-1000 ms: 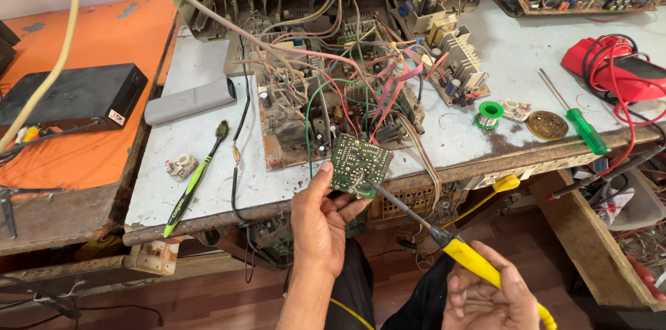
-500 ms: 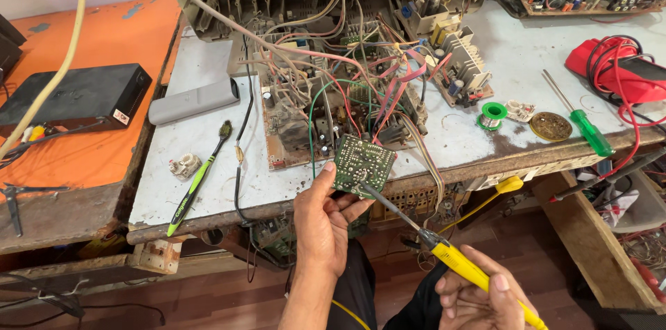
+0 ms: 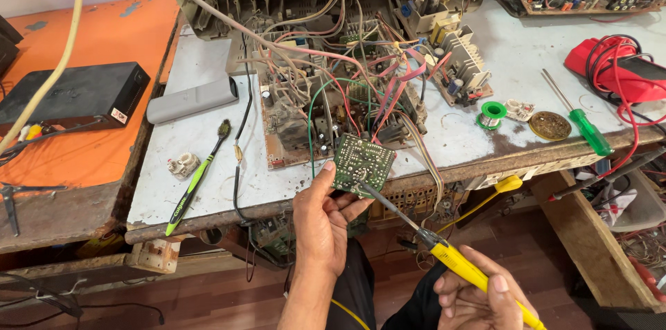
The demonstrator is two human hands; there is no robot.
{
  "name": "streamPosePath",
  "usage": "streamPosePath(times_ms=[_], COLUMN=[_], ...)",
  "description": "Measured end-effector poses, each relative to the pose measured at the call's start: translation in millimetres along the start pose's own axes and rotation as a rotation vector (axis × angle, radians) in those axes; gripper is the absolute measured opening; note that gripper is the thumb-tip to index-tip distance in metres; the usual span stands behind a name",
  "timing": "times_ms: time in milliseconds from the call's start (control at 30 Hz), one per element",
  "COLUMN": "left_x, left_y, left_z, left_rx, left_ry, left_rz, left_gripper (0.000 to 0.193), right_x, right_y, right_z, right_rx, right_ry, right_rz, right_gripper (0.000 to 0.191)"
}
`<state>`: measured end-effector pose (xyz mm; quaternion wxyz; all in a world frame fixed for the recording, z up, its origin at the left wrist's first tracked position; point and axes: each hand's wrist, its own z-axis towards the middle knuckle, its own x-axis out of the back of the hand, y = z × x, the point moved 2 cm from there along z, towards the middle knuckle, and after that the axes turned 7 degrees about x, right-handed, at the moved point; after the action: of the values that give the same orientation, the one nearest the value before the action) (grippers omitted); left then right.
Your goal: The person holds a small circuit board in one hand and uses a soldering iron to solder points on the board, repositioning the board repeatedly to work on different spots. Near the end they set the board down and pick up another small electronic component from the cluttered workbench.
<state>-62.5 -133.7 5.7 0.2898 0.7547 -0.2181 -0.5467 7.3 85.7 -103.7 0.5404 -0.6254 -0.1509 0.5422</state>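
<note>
Holding a small green circuit board (image 3: 363, 166) up at the front edge of the white workbench (image 3: 208, 157), left hand (image 3: 322, 222) pinching its lower edge between thumb and fingers. Right hand (image 3: 479, 299) has its fingers wrapped around a yellow-handled soldering iron (image 3: 444, 250), tip touching the board's solder side. Behind sits a wired-up TV chassis (image 3: 333, 94); green screwdriver (image 3: 579, 122) and solder spool (image 3: 493, 111) lie off right.

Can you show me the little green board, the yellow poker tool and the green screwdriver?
Small green circuit board (image 3: 362, 165): head view, middle of its soldered face.
Yellow-handled soldering iron (image 3: 466, 269): head view, yellow handle.
Green-handled screwdriver (image 3: 590, 132): head view, green handle.
</note>
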Motion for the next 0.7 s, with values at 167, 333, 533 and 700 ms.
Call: streamPosePath(times_ms=[167,333,533,700], left_x=[0,0,-1,-1], left_y=[0,0,0,1], left_z=[-1,0,-1,-2], left_rx=[0.004,0.007,-0.001,-0.008], left_ry=[-0.001,-0.003,-0.011,-0.014], left_rz=[0.004,0.002,0.007,0.009], left_gripper=[0.041,0.041,0.042,0.042], right_x=[7,9,6,-5], right_y=[-1,0,-4,-5], right_z=[1,3,1,-1], right_rx=[0.057,0.07,0.061,0.114], right_ry=[-0.036,-0.067,-0.055,-0.027], right_rz=[0.089,0.129,0.057,0.01], right_gripper=[0.054,0.054,0.055,0.056])
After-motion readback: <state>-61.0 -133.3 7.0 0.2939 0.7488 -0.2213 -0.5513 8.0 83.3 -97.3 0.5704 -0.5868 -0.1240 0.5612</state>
